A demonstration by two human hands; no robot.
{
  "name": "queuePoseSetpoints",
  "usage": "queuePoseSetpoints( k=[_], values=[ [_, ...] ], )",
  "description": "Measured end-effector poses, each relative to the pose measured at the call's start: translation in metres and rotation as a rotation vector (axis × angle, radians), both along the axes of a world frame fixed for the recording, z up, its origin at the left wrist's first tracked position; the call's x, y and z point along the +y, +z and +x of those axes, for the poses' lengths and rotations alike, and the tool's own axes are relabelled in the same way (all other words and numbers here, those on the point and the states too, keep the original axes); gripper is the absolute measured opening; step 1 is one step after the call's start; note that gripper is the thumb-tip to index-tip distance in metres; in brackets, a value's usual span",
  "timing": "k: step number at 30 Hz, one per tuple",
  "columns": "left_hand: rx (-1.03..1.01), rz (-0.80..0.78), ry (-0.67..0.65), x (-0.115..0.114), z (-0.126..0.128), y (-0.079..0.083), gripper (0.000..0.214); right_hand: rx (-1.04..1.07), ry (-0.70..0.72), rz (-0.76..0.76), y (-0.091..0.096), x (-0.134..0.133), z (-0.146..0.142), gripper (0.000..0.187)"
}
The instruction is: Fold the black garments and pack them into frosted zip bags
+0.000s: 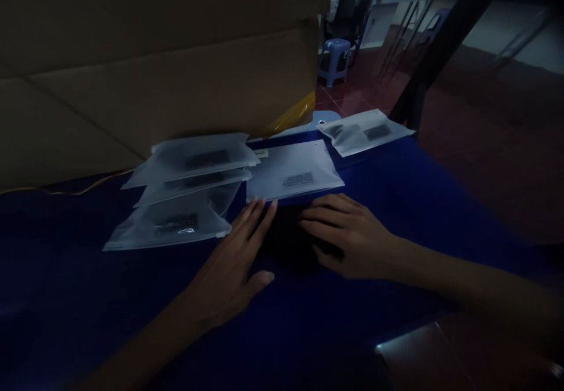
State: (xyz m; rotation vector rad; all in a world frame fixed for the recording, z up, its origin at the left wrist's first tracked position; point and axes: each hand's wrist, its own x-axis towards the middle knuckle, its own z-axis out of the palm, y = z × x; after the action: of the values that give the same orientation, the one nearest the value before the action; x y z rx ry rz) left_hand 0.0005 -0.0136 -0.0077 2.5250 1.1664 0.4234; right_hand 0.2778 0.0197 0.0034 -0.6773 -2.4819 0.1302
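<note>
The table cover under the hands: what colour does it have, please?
Deep blue; the table cover shows best in the head view, to the right of the hands.

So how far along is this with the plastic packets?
Three frosted packets already lie overlapped beside the cardboard box. In hand: the left hand has fingertips at a flat packet, the right hand just below it. Remaining: one packet lying apart.
</note>
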Motion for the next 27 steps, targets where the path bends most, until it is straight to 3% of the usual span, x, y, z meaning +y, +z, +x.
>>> queuePoseSetpoints(
  k=[7,12,15,18,21,24,27],
  values=[
    [-0.063,-0.021,0.021,0.000,0.002,0.002,0.080,-0.027,0.120,-0.306,0.017,-0.006,0.002,0.047],
    [-0.054,-0.005,0.024,0.003,0.003,0.002,0.091,0.086,0.075,-0.482,0.022,-0.004,0.001,0.024],
    [-0.050,0.009,0.054,0.003,0.006,0.001,0.095,0.251,0.004,-0.771,0.023,0.004,0.005,0.017],
    [-0.085,0.045,0.091,0.002,0.008,0.000,0.095,0.406,-0.072,-1.089,0.026,0.011,0.009,0.024],
    [-0.147,0.136,0.023,0.001,0.009,0.001,0.095,0.528,-0.153,-1.299,0.027,0.014,0.010,0.032],
    [-0.115,0.231,-0.070,-0.001,0.008,0.006,0.089,0.638,-0.263,-1.353,0.023,0.016,0.011,0.031],
    [-0.056,0.323,-0.141,-0.002,0.007,0.011,0.069,0.615,-0.391,-1.117,0.015,0.023,0.014,0.026]
  ],
)
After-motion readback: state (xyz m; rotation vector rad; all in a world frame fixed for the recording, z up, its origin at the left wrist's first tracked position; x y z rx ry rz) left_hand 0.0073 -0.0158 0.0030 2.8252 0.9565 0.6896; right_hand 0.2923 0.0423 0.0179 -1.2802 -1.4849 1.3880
